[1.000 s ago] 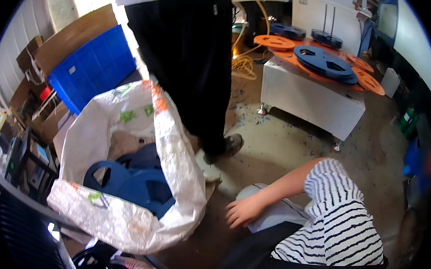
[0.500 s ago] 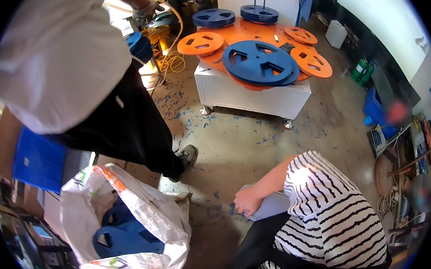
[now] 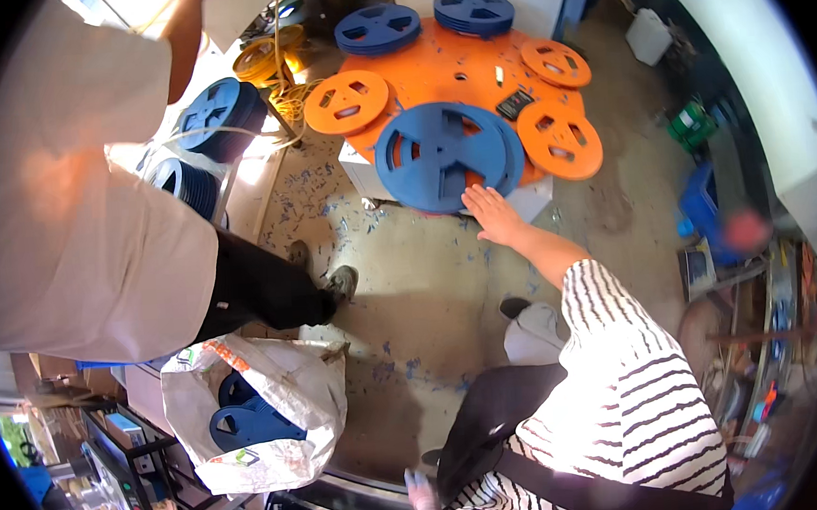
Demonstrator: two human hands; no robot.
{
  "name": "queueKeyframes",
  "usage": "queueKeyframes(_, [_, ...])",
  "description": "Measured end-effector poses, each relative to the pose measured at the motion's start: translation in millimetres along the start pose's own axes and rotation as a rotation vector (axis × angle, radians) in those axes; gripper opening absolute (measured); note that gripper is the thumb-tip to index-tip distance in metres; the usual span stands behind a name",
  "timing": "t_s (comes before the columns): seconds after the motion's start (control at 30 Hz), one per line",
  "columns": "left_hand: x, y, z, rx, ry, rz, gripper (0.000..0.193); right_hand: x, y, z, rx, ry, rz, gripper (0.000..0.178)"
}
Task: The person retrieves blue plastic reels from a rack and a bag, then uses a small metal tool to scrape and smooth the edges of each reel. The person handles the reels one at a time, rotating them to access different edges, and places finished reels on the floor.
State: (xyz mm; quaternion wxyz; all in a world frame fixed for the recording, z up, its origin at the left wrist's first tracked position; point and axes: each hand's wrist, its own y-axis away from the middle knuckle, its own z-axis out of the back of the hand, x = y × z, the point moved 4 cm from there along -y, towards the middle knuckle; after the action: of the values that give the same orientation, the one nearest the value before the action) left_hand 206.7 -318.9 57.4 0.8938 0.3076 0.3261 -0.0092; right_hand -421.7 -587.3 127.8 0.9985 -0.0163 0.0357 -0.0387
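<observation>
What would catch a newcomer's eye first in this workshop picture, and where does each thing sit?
The big blue reel lies at the near edge of an orange tabletop, with the right hand reaching flat to its rim. Smaller orange reels lie around it. At lower left a white sack on the floor holds more blue reels, beside a standing person in a white shirt.

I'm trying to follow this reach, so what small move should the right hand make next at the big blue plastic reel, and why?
Probably close the fingers over the rim. The right hand lies open and flat at the lower edge of the big blue plastic reel, which lies flat on the orange round tabletop and is not yet gripped.
</observation>
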Motion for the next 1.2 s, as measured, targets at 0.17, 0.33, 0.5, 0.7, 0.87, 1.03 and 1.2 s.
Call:
queueKeyframes(0.17, [-65, 54, -72, -0.021, 0.35, 0.611, 0.046, -45, -34, -29, 0.093, 0.167, 0.048, 0.037])
queueKeyframes(0.33, [-137, 64, -114, -0.032, 0.489, 0.719, 0.046, -88, -29, -40, 0.112, 0.109, 0.251, 0.011])
queueKeyframes(0.5, [-189, 109, -166, -0.143, 0.722, 0.72, 0.046, -69, -53, -9, 0.353, 0.062, 0.322, 0.012])
queueKeyframes(0.7, [-192, 207, -265, -0.384, 1.017, 0.63, 0.047, 14, -26, 204, 0.462, -0.384, 0.307, 0.023])
queueKeyframes(0.87, [-263, 257, -317, -0.699, 1.286, 0.882, 0.055, 87, 73, 252, 1.277, -1.365, 0.095, 0.022])
queueKeyframes(1.03, [-285, 333, -393, -0.971, 1.459, 0.948, 0.054, 182, 197, 259, 1.71, -1.648, 0.034, 0.022])
queueKeyframes(1.2, [-307, 363, -429, -1.279, 1.518, 0.942, 0.056, 236, 244, 287, 2.079, -1.749, 0.06, 0.021])
